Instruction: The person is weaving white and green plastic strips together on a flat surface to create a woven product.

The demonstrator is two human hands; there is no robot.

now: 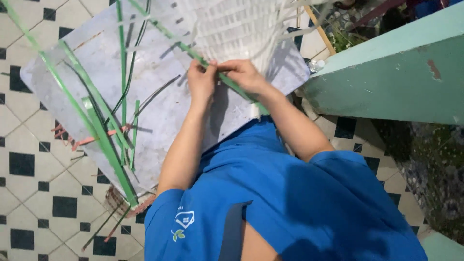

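Both hands, left hand (202,82) and right hand (244,75), pinch together on a green strip (193,52) at twelve o'clock, against the white woven basket (237,29). The strip looks light, springy and slick (best gripped flat, close to the weave). The basket's top is cut off, and the fingertips blur.
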